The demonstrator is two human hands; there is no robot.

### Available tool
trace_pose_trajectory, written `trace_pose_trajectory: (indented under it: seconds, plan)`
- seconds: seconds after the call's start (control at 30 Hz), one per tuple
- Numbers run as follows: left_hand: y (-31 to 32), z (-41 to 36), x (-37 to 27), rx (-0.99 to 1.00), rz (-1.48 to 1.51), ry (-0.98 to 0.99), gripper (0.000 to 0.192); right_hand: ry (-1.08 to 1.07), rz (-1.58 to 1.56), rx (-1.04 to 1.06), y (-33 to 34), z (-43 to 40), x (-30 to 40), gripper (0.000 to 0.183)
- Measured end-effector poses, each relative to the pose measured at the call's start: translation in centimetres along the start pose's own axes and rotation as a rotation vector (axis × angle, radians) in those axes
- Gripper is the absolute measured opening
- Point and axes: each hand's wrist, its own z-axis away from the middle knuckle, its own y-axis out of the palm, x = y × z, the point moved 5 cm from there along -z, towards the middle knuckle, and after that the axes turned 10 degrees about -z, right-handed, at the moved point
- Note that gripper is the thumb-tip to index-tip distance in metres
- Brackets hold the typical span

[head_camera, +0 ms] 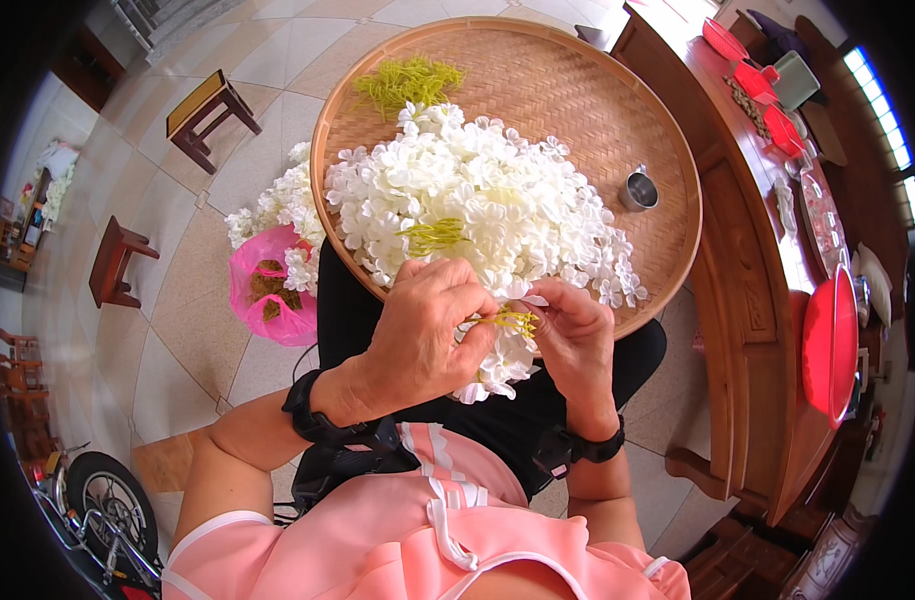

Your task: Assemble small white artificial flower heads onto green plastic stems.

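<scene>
My left hand (435, 337) pinches yellow-green plastic stems (508, 321) between thumb and fingers. Close on its right, my right hand (572, 330) holds a white artificial petal (528, 297) at its fingertips, beside the tips of those stems. White artificial blossoms hang just below both hands. On my lap rests a round woven bamboo tray (577, 82), bearing a large heap of white artificial flowers (495, 187). A small bunch of yellow-green stems (433, 236) lies on the heap, and a bigger pile of them (408, 84) sits near the tray's far left rim.
A small metal cup (640, 189) stands at the tray's right. Left of the tray are a pink plastic bag (277, 300) and more white flowers (296, 195) below it. Two wooden stools (209, 112) stand on the tiled floor. A wooden table (727, 225) with red containers borders the right side.
</scene>
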Motion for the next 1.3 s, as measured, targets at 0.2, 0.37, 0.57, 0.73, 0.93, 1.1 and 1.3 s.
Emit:
trace_pose_trajectory:
  seconds: [0.2,0.37,0.57,0.73,0.93,1.1,1.3]
  plan:
    - [-0.1,-0.1,0.0,0.001,0.007,-0.001,0.011,-0.044,0.089,0.054,0.3,0.1,0.5,0.015]
    - [-0.6,-0.3,-0.1,-0.023,-0.013,-0.032,0.012,-0.194,0.278,0.129,0.7,0.0,1.9,0.025]
    - [0.0,0.0,0.6,-0.036,0.163,-0.021,0.01,-0.292,0.388,0.136,1.4,0.1,3.3,0.024]
    - [-0.3,-0.1,0.2,0.011,0.226,-0.086,0.009,-0.393,0.42,0.084,1.2,0.4,3.4,0.02]
    - [0.1,0.4,0.5,0.068,0.453,-0.215,0.005,-0.634,0.516,0.055,1.9,0.8,5.1,0.021]
    - [1.2,0.9,1.4,0.193,0.894,-0.404,0.007,-0.679,0.536,0.06,1.6,0.9,5.3,0.024]
    - [0.7,0.3,0.7,0.189,0.818,-0.378,0.007,-0.628,0.458,0.017,1.5,1.2,5.0,0.024]
